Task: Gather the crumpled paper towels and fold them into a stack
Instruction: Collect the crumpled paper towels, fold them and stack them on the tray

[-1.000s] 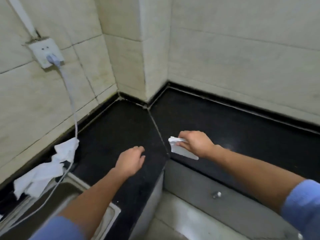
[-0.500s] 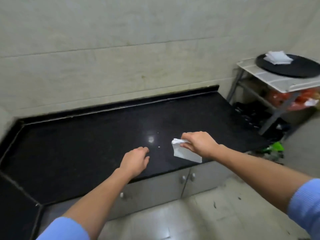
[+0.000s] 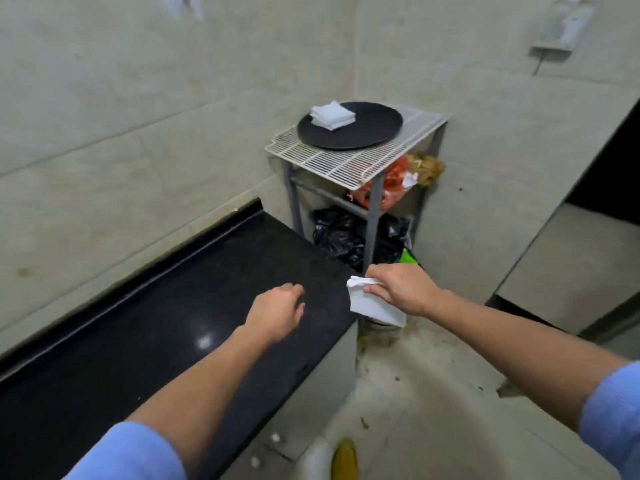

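White paper towel (image 3: 375, 304) hangs pinched by the fingers (image 3: 375, 289) of the right hand (image 3: 403, 289), at three o'clock from the left hand (image 3: 277, 313), which is loosely curled and empty above the bench (image 3: 156, 334).

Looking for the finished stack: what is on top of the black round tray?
A stack of folded white paper towels lies on the left part of the black tray. The top towel covers those beneath, so their count stays unknown.

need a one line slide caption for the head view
Right hand holds a paper towel beside the black counter, left hand open, folded stack on the round tray ahead.
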Motion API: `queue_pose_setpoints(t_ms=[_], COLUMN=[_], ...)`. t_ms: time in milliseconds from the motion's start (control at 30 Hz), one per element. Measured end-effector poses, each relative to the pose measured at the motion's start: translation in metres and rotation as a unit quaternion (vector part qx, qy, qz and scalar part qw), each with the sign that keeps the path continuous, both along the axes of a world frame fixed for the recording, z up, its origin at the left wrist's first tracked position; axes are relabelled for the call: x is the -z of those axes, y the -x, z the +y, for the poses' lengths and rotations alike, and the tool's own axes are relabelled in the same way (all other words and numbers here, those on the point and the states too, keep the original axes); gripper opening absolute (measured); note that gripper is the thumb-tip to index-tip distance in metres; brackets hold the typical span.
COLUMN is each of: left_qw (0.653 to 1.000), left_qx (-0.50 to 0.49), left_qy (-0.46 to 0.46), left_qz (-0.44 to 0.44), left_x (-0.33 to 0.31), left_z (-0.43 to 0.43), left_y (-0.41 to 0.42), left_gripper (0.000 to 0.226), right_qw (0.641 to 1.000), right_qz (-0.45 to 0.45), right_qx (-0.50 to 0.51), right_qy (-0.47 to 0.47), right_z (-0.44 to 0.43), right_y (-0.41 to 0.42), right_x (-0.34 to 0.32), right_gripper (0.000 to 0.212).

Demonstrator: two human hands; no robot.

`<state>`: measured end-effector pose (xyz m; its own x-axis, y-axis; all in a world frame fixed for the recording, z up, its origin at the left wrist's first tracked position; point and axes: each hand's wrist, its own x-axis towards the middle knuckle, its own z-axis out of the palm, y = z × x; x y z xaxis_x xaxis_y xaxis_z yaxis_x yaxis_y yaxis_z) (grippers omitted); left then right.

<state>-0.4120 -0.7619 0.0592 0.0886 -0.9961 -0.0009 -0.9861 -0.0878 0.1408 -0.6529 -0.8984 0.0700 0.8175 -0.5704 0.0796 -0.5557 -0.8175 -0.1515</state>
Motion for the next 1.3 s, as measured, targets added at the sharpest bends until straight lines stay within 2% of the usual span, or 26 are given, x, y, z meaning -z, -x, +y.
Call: queue_pose_setpoints(t_ms=[267, 467, 633, 800, 867, 933, 1000, 1100, 1167, 1300], left_qw=[0.992, 0.982, 0.978, 0.977, 0.969, 0.954, 0.931, 0.87, 0.808, 0.681], left_qx=[0.117, 0.13, 0.053, -0.107, -0.163, -0.201, -0.227, -0.28, -0.312, -0.303], left_qy=[0.05, 0.135, 0.202, 0.178, 0.164, 0.153, 0.147, 0.159, 0.178, 0.207], left_qz=[0.001, 0.026, 0.021, 0.051, 0.085, 0.16, 0.245, 0.375, 0.467, 0.634], left_x=[-0.037, -0.067, -0.093, -0.101, -0.101, -0.104, -0.107, -0.114, -0.117, -0.12], left_z=[-0.193, -0.31, -0.401, -0.454, -0.464, -0.471, -0.48, -0.5, -0.514, -0.541], left_y=[0.03, 0.045, 0.048, 0.044, 0.037, 0.031, 0.025, 0.015, 0.006, -0.019], left_gripper=[0.025, 0.015, 0.019, 0.019, 0.019, 0.023, 0.027, 0.026, 0.025, 0.032], right_qw=[0.994, 0.991, 0.996, 0.993, 0.99, 0.987, 0.984, 0.98, 0.977, 0.971], right_qz=[-0.018, -0.065, -0.078, -0.096, -0.102, -0.107, -0.106, -0.103, -0.105, -0.117], right_qx=[0.105, 0.119, 0.036, -0.052, -0.086, -0.114, -0.136, -0.168, -0.185, -0.204], right_qy=[0.02, 0.01, 0.033, 0.04, 0.041, 0.041, 0.033, 0.001, -0.015, -0.047], right_z=[-0.137, -0.238, -0.341, -0.43, -0.459, -0.484, -0.506, -0.536, -0.553, -0.584], right_y=[0.055, 0.085, 0.087, 0.061, 0.041, 0.017, -0.011, -0.057, -0.088, -0.142], right_x=[-0.031, -0.051, -0.075, -0.119, -0.139, -0.157, -0.169, -0.175, -0.174, -0.168], right_gripper=[0.03, 0.027, 0.028, 0.024, 0.024, 0.025, 0.024, 0.022, 0.021, 0.018])
